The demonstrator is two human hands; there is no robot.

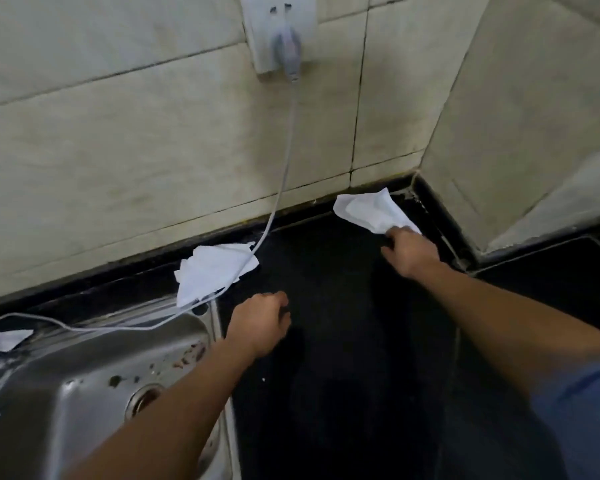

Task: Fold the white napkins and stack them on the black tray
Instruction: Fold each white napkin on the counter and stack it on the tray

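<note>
Napkins lie loose; none looks folded or stacked yet.
At the left edge, white napkin scraps (0, 342) lie by the steel sink (84, 393), and a crumpled napkin (215, 271) sits behind the sink's corner under a white cable (284, 168). The left hand (260, 322) rests on the black worktop (343, 375), fingers curled under, holding nothing visible. The right hand (411, 252) pinches the near end of the far napkin (368, 209) in the back corner. The black tray cannot be told from the dark worktop, so nearly everything seems left.
</note>
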